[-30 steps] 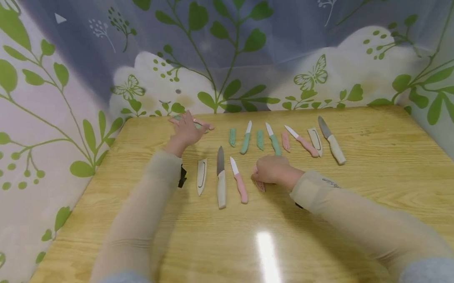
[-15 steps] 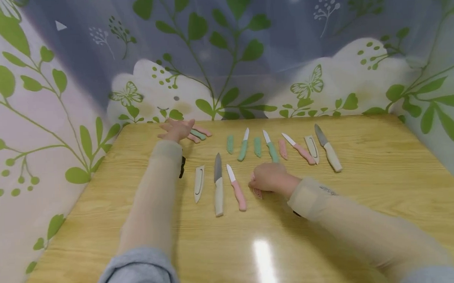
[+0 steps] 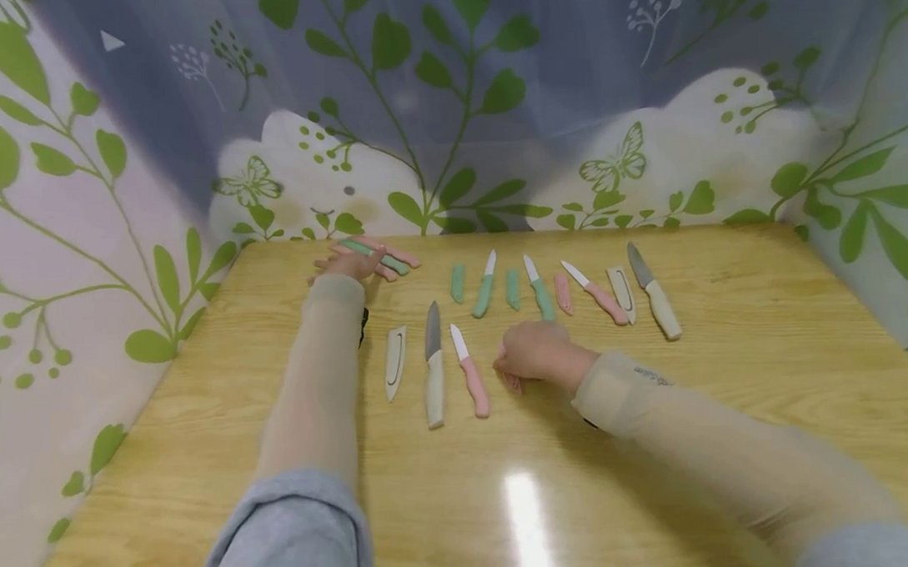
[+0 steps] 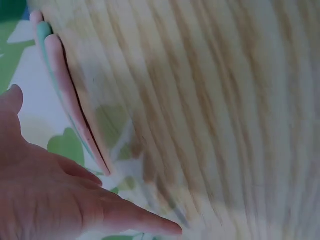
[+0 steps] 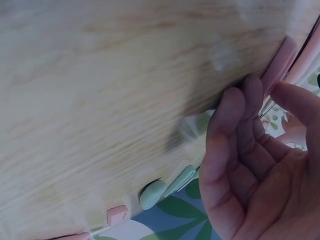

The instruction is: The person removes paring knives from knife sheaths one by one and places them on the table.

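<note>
My left hand (image 3: 351, 266) is at the back left with fingers spread, by a bundle of pink and green knives whose blades do not show. A pink handle (image 4: 62, 65) and a green handle (image 4: 46, 32) lie side by side in the left wrist view, apart from the hand. Near the table's middle, my right hand (image 3: 535, 350) pinches a pink knife sheath (image 5: 280, 62) between thumb and fingertips, low at the tabletop. Left of it lie a pink-handled knife (image 3: 474, 387), a cream-handled knife (image 3: 434, 388) and a cream sheath (image 3: 395, 365), all separate.
Behind the right hand runs a row of bare knives and sheaths, from a green sheath (image 3: 457, 283) past a green-handled knife (image 3: 484, 295) and a pink-handled knife (image 3: 608, 305) to a cream-handled knife (image 3: 663, 309). A patterned curtain (image 3: 449, 150) hangs along the table's back edge.
The left hand has moved left across the bundle, uncovering more of its handles. My right hand stays at the pink sheath, nearly still. The head view has shifted slightly.
</note>
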